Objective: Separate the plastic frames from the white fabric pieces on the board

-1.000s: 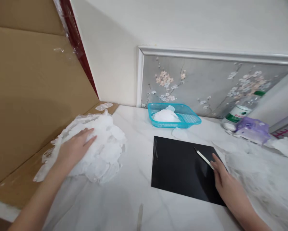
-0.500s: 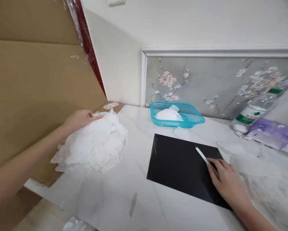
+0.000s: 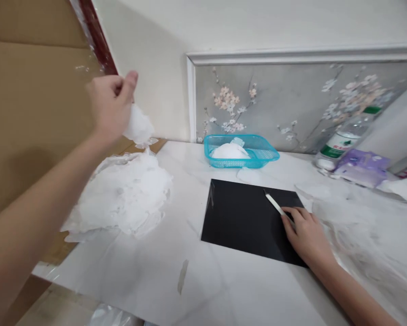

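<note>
Raised above the white pile, my left hand is closed in a pinch on a thin white piece that hangs below the fingers. Under it spreads the pile of thin white pieces, with translucent ragged edges. My right hand rests at the right side of a flat black board. Its fingers hold a slim white-handled tool with a dark narrow tip, which points at the board's far edge. What kind of tool it is, I cannot tell.
Behind the board stands a blue plastic basket with white rounded pieces inside. A green-capped bottle and a purple packet are at the back right. Clear crumpled plastic lies on the right. Cardboard walls the left.
My left hand has risen from the pile, lifting a white piece with it. My right hand still holds the tool over the board. The view has shifted slightly.
</note>
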`<control>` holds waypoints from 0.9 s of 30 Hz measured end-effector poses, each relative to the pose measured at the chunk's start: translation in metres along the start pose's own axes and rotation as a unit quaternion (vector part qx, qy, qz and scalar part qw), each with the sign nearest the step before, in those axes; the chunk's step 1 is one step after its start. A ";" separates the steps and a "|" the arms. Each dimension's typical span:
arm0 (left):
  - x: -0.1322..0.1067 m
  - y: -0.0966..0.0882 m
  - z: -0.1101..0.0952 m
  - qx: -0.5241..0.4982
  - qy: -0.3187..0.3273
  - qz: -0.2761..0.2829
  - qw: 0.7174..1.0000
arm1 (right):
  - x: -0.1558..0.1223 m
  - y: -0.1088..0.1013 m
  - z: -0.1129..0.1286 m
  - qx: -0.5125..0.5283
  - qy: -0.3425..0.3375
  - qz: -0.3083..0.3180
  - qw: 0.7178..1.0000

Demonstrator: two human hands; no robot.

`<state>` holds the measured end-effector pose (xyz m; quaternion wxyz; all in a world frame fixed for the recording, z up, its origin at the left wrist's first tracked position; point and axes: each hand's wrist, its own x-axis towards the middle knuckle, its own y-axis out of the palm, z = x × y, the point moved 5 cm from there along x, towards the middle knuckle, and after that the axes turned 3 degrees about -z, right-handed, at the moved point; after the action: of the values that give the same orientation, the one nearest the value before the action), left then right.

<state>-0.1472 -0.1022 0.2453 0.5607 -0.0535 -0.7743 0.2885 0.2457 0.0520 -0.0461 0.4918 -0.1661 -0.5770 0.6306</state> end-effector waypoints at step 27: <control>-0.160 0.023 0.110 0.150 -0.099 0.327 0.928 | -0.002 -0.002 -0.014 0.093 0.021 0.023 0.995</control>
<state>-0.1928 -0.1904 0.0766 0.3574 -0.1895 -0.7130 0.5726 0.2583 0.0574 -0.0485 0.5027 -0.1457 -0.5014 0.6890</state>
